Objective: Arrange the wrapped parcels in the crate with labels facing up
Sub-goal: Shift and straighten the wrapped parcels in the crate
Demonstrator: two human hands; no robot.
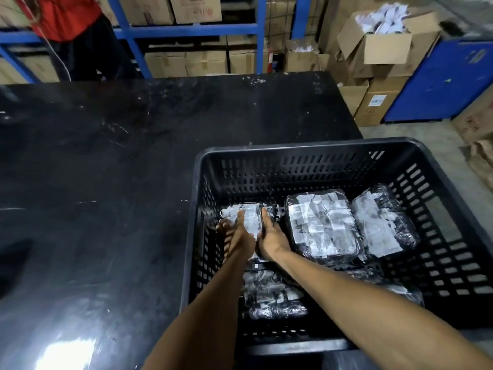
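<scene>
Dim indoor light overall, exposure low. Black table (106, 156) eats most detail; strong white glare patch at its near-left edge, so light src is overhead/behind cam. Plastic wrap on parcels (322, 225) throws specular glints, labels washed out, print unreadable. Left hand (236, 236) motion-blurred at fingers, right hand (272, 239) sharper. Crate (306, 150) interior shadowed. Wide-angle distortion: shelving (192, 29) and cardboard boxes (386, 46) bow and go soft twd edges. Compression smear throughout.
</scene>
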